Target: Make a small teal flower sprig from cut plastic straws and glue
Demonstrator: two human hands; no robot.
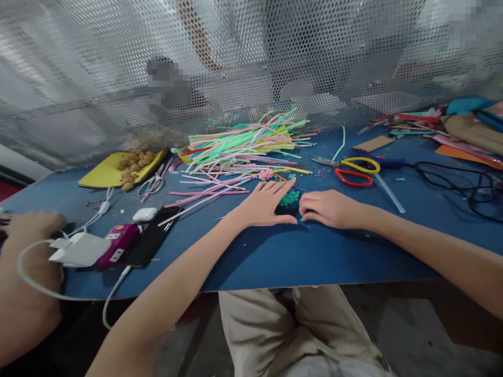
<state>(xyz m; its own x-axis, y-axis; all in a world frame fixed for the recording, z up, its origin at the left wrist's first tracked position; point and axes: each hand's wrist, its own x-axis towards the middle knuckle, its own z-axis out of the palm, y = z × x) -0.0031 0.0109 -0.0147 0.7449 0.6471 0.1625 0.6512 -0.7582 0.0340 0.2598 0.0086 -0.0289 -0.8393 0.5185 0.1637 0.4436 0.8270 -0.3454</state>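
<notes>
My left hand (269,203) lies palm down over the table, fingers stretched and thumb apart. Between the thumb and index finger of that hand is a small heap of green pieces (290,198). Just to its right, my right hand (325,208) rests on the table with curled fingers pressed together. A tiny teal bit shows by its fingertips; whatever they hold is hidden. A pink cluster of small pieces (265,174) sits beyond my left fingers. Behind it spreads a big pile of thin coloured strips (247,141). Scissors (337,163) with red and yellow handles lie right of the pile.
A perforated metal screen (236,63) stands behind the blue table (267,262). At left are a phone (151,238), a purple power adapter (118,243), a white charger (80,248) and another person's arm (31,262). Black cable (459,186) and a clear stick (389,192) lie right.
</notes>
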